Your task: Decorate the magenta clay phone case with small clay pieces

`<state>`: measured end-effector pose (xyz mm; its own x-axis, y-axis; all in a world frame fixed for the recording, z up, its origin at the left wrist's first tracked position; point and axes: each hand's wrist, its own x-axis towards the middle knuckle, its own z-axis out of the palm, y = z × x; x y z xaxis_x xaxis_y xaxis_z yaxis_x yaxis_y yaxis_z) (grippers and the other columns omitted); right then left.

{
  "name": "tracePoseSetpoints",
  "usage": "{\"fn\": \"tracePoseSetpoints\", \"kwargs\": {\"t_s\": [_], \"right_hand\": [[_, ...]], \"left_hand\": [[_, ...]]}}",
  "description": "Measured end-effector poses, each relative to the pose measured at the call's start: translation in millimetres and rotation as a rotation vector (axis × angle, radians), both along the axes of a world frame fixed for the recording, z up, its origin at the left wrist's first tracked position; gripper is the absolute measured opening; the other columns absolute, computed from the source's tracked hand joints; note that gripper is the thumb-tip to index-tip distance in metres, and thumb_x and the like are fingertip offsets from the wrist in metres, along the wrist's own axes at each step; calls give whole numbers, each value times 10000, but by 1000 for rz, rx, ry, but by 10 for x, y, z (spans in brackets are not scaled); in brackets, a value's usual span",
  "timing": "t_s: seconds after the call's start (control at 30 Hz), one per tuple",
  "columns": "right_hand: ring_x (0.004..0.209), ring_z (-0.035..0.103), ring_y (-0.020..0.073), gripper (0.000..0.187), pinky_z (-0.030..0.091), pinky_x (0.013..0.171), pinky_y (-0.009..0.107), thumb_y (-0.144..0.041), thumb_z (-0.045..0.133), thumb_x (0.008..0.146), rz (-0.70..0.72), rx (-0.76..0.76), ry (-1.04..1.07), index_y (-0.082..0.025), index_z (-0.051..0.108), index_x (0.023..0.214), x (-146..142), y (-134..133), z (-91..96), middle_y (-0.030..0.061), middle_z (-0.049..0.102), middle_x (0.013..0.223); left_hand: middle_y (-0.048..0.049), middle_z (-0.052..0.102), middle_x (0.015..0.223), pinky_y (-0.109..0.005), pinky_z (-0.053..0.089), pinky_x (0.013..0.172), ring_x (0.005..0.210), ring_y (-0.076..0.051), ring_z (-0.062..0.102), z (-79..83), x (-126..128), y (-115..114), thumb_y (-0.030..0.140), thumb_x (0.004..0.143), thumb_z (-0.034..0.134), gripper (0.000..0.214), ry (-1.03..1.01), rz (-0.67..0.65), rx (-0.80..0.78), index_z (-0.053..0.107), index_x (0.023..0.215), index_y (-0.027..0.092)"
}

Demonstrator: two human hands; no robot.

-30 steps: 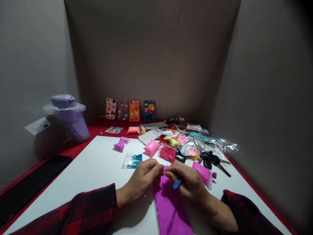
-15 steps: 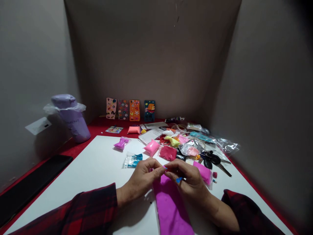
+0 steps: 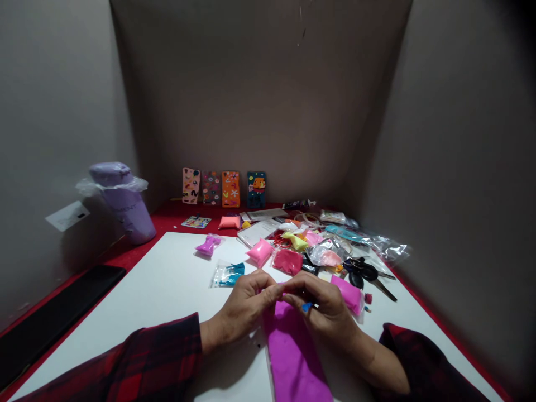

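My left hand (image 3: pixel 250 301) and my right hand (image 3: pixel 325 306) meet fingertip to fingertip over the far end of a slab covered in purple clay (image 3: pixel 295 354). Both are closed in a pinch, and whatever lies between the touching fingertips is hidden. A small lump of blue clay (image 3: pixel 307 306) pokes out between the fingers of my right hand. Just beyond my left hand lies a clear packet of teal clay (image 3: pixel 229 274). A packet of magenta clay (image 3: pixel 348 294) rests beside my right hand.
Packets of pink clay (image 3: pixel 260 253), red clay (image 3: pixel 287 261) and purple clay (image 3: pixel 208 244) lie ahead. Black-handled scissors (image 3: pixel 368 272) are at the right. A lilac tumbler (image 3: pixel 128 206) stands back left, and decorated phone cases (image 3: pixel 230 188) line the back. A black slab (image 3: pixel 58 318) lies left.
The fingertips have closed together slightly, covering a tiny blue bit that showed between them before. Both hands otherwise stay in place.
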<state>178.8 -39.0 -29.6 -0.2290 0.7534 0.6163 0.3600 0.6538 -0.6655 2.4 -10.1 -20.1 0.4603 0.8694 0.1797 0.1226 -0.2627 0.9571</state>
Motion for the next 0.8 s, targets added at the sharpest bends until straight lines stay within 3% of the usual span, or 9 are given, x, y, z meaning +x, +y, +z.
{"fn": "tracePoseSetpoints", "kwargs": {"t_s": [0.33, 0.6, 0.8], "right_hand": [[623, 565, 143, 98, 438, 562, 247, -181, 551, 881, -17, 14, -8, -178, 636, 833, -17, 5, 22, 22, 611, 691], [635, 576, 148, 80, 456, 568, 249, -217, 581, 869, -8, -40, 16, -168, 642, 881, -11, 8, 9, 34, 622, 725], [618, 549, 131, 59, 426, 560, 241, -185, 578, 870, -22, -49, 13, -176, 628, 838, -6, 7, -12, 8, 590, 697]], "left_hand": [[-23, 511, 618, -262, 366, 622, 645, -151, 460, 50, 13, -6, 467, 882, 483, 458, 65, 8, 142, 549, 547, 163], [-25, 528, 559, -268, 384, 653, 628, -156, 493, 76, 25, -22, 466, 915, 428, 509, 82, 31, 130, 553, 517, 173], [-37, 534, 573, -266, 390, 614, 609, -162, 508, 85, 15, -22, 587, 868, 426, 572, 69, 29, 111, 646, 565, 154]]}}
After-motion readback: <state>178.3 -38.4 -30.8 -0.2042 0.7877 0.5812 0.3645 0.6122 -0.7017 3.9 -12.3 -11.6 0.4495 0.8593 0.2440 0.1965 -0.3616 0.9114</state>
